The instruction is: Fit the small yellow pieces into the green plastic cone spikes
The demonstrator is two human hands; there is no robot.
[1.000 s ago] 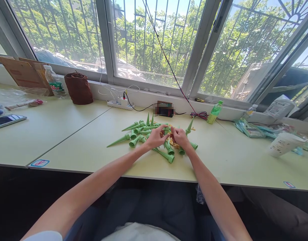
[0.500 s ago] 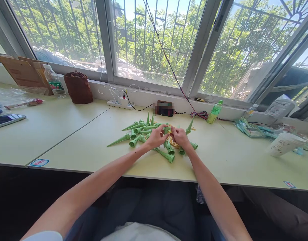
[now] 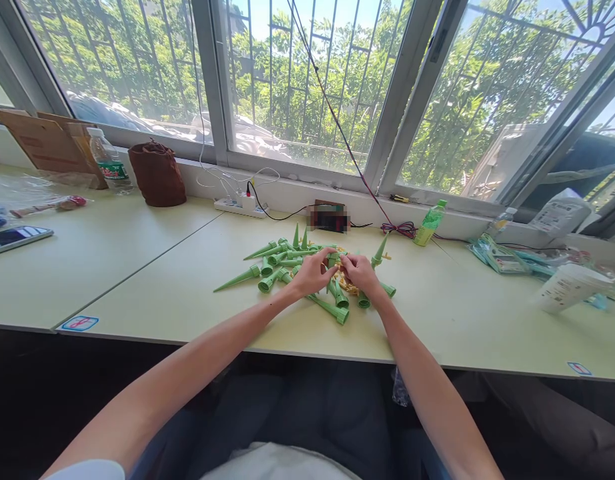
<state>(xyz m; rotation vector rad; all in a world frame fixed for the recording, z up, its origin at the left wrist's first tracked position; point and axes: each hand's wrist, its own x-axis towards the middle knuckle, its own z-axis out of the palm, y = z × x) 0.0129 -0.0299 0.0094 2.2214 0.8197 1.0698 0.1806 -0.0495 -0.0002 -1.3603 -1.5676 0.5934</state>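
Note:
My left hand (image 3: 311,274) is closed around a green plastic plant-watering spike (image 3: 333,257), much of it hidden by the fingers. Pressed close to it from the right, my right hand (image 3: 360,274) pinches a small piece, seemingly one of the yellow valves; the fingers cover most of it. More yellow valves (image 3: 348,288) lie in a small heap below and between the hands. Several green spikes (image 3: 236,279) are scattered to the left, a few standing point up. To the right, one tilted spike (image 3: 379,251) has a yellow valve sticking out of its side.
Along the back of the table (image 3: 152,293) are a power strip (image 3: 241,206), a dark device (image 3: 329,219) with wires and a green drink bottle (image 3: 430,223). A brown pouch (image 3: 157,175) and a phone (image 3: 17,240) are left; a white cup (image 3: 572,288) is right.
Both hands stay in almost the same place. The fingers of my right hand have shifted slightly against the green spike; the scattered pieces have not moved.

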